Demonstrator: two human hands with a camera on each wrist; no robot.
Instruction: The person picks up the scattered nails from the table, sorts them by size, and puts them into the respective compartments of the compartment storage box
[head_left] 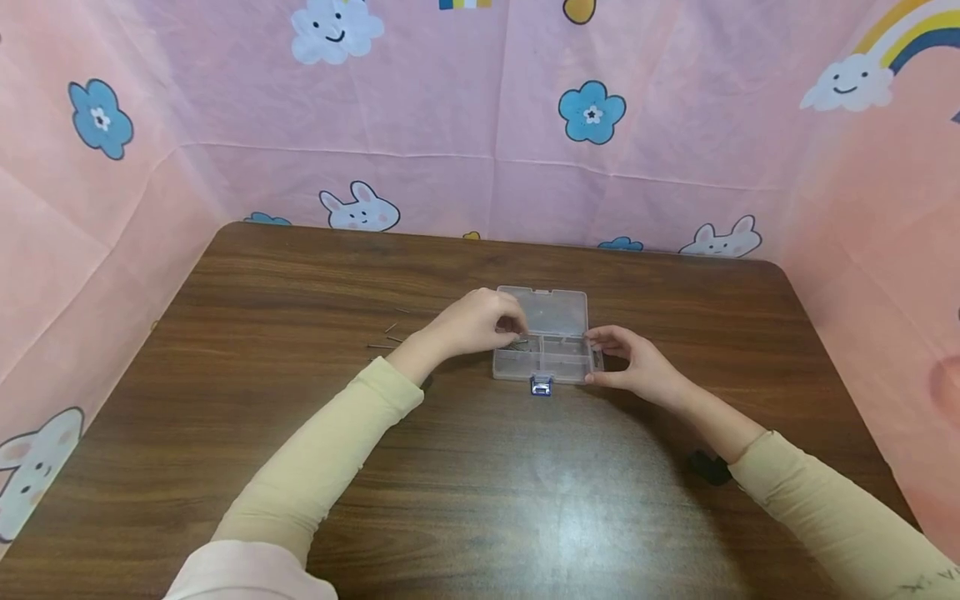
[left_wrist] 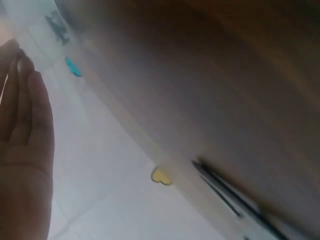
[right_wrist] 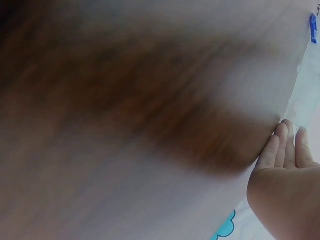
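Observation:
A clear plastic compartment box (head_left: 565, 360) lies on the table with its lid (head_left: 558, 312) swung back and a blue latch (head_left: 541, 385) at its front. My left hand (head_left: 480, 321) reaches over the box's left side, fingers bent down at the back-left compartment. Thin metal nails (head_left: 519, 342) show in that compartment, right by the fingertips; whether the fingers pinch one is hidden. My right hand (head_left: 637, 362) grips the box's right end, thumb at the front corner and fingers towards the back. In the right wrist view, its fingers (right_wrist: 287, 150) meet the box edge.
Several loose nails (head_left: 382, 346) lie on the wooden table (head_left: 450, 467) left of the box, partly behind the left wrist. Close up, one dark nail (left_wrist: 235, 200) shows in the left wrist view. A pink patterned cloth (head_left: 465, 108) hangs behind the table and along both sides.

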